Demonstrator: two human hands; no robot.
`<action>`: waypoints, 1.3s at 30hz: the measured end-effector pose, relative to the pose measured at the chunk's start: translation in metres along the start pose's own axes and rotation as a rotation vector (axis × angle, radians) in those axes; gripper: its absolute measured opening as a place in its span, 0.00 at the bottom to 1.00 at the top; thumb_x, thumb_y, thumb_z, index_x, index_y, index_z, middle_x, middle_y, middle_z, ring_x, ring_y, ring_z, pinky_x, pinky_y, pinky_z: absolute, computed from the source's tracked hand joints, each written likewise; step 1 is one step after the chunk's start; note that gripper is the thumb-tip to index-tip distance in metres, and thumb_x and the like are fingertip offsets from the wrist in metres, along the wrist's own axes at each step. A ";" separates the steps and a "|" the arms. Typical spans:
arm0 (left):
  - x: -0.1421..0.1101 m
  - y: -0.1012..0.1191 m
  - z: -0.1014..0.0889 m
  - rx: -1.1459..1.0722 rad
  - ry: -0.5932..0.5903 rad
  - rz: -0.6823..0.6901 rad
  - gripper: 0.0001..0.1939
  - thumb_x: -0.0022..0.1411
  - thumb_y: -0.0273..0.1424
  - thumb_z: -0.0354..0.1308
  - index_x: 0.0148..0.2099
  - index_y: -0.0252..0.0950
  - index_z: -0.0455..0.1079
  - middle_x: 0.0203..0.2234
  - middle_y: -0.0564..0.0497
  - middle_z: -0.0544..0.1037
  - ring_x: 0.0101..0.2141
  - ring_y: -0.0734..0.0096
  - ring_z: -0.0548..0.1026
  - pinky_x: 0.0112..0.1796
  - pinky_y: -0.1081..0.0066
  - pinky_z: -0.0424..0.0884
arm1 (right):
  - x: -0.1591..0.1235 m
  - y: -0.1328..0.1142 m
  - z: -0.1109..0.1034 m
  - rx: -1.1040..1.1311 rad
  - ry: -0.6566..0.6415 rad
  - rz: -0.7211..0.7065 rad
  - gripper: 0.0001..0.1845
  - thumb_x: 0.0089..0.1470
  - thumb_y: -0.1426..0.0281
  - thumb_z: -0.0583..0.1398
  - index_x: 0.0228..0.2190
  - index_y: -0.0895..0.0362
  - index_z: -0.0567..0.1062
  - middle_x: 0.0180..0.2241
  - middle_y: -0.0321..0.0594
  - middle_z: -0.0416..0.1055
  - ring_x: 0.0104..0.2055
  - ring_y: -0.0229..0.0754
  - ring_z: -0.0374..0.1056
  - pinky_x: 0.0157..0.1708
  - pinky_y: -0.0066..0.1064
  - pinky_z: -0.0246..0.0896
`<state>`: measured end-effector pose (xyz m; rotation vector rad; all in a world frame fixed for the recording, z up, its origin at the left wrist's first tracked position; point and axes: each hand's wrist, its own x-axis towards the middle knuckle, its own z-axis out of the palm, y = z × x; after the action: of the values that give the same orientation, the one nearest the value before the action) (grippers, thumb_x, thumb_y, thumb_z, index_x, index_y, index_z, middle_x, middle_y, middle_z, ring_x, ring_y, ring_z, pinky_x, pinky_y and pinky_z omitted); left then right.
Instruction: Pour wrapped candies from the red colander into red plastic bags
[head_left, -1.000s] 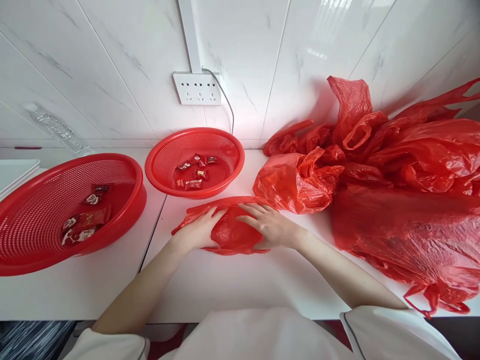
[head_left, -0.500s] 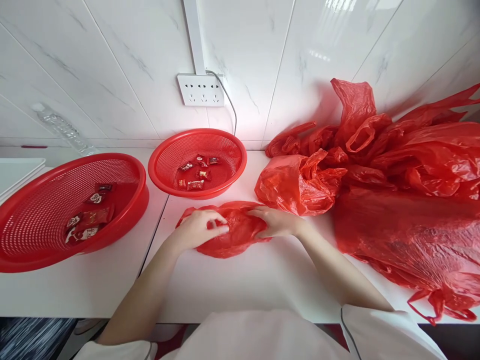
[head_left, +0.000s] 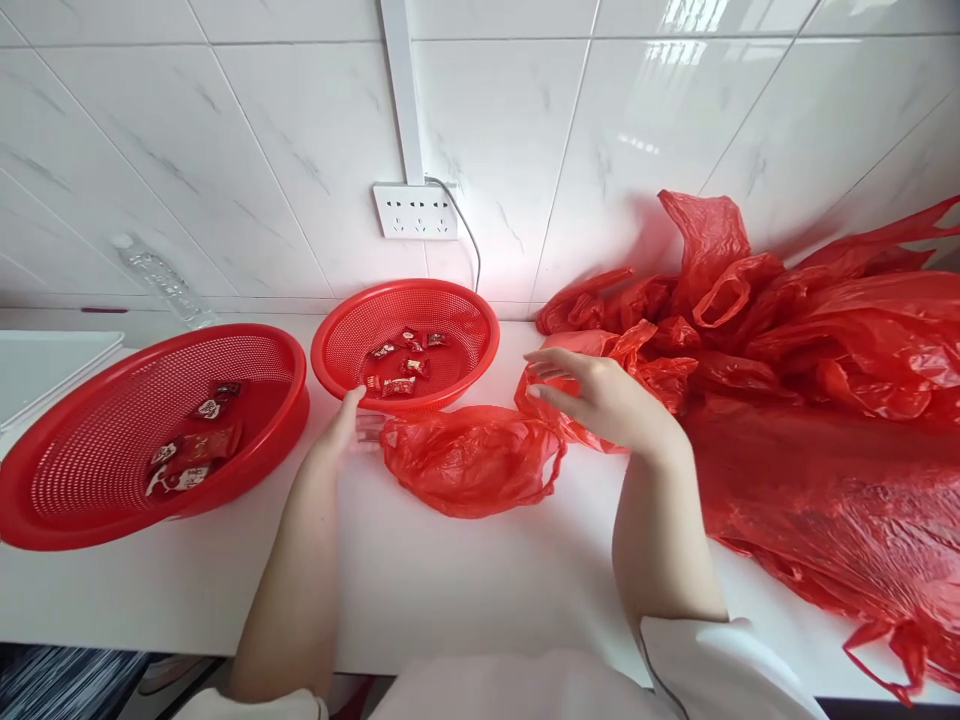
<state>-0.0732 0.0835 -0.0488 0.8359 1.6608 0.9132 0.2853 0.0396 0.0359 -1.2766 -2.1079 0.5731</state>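
Observation:
A crumpled red plastic bag (head_left: pixel 469 460) lies on the white counter (head_left: pixel 465 580) in front of me. My left hand (head_left: pixel 341 430) rests at the bag's left end, fingers stretched out, just below the small red basket (head_left: pixel 405 300). My right hand (head_left: pixel 600 395) is raised above the counter to the right of the bag, fingers spread, holding nothing; it hovers in front of another bunched red bag (head_left: pixel 637 370). The small basket holds several wrapped candies (head_left: pixel 401 360).
A large red perforated basket (head_left: pixel 135 490) with several candies sits at the left. A big heap of red plastic bags (head_left: pixel 825 380) covers the right side. A wall socket (head_left: pixel 416 210) with a cable, a plastic bottle (head_left: pixel 161 280) and a white tray (head_left: pixel 45 360) are at the back.
Both hands have let go of the red bag they were pressing. The right hand lifted up and to the right; the left hand slid to the bag's left end. The view tilted up.

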 end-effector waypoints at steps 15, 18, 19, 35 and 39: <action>-0.017 -0.021 0.032 -0.524 -0.233 0.245 0.18 0.52 0.33 0.56 0.45 0.31 0.72 0.38 0.44 0.79 0.36 0.58 0.78 0.34 0.65 0.75 | 0.004 0.004 0.009 0.034 -0.045 -0.007 0.14 0.61 0.66 0.56 0.48 0.54 0.72 0.45 0.40 0.75 0.45 0.42 0.73 0.46 0.35 0.69; -0.021 -0.027 0.042 -0.526 -0.235 0.274 0.18 0.52 0.34 0.58 0.46 0.33 0.73 0.37 0.47 0.79 0.37 0.60 0.77 0.37 0.65 0.74 | 0.015 0.005 0.030 0.017 -0.050 -0.091 0.13 0.61 0.67 0.56 0.47 0.55 0.72 0.44 0.41 0.75 0.44 0.43 0.72 0.45 0.36 0.68; -0.022 -0.029 0.045 -0.517 -0.222 0.272 0.18 0.52 0.34 0.59 0.45 0.33 0.73 0.36 0.48 0.79 0.37 0.60 0.77 0.37 0.66 0.73 | 0.019 0.006 0.039 0.003 -0.047 -0.115 0.13 0.61 0.68 0.56 0.46 0.56 0.72 0.43 0.42 0.75 0.43 0.43 0.72 0.45 0.37 0.68; -0.031 -0.044 0.068 -0.503 -0.391 0.271 0.23 0.56 0.33 0.59 0.54 0.34 0.69 0.47 0.44 0.77 0.46 0.52 0.75 0.41 0.61 0.74 | 0.042 0.041 0.130 -0.113 -0.174 -0.140 0.22 0.61 0.60 0.57 0.54 0.55 0.71 0.53 0.49 0.66 0.55 0.49 0.64 0.57 0.47 0.57; -0.030 -0.042 0.068 -0.519 -0.388 0.281 0.21 0.55 0.33 0.59 0.51 0.33 0.71 0.45 0.43 0.77 0.47 0.51 0.75 0.41 0.60 0.75 | 0.042 0.039 0.120 -0.086 -0.227 -0.178 0.20 0.61 0.62 0.57 0.51 0.57 0.73 0.52 0.49 0.68 0.55 0.48 0.65 0.58 0.45 0.57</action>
<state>-0.0044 0.0492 -0.0861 0.8261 0.9245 1.2185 0.2131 0.0886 -0.0645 -1.0971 -2.4276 0.5772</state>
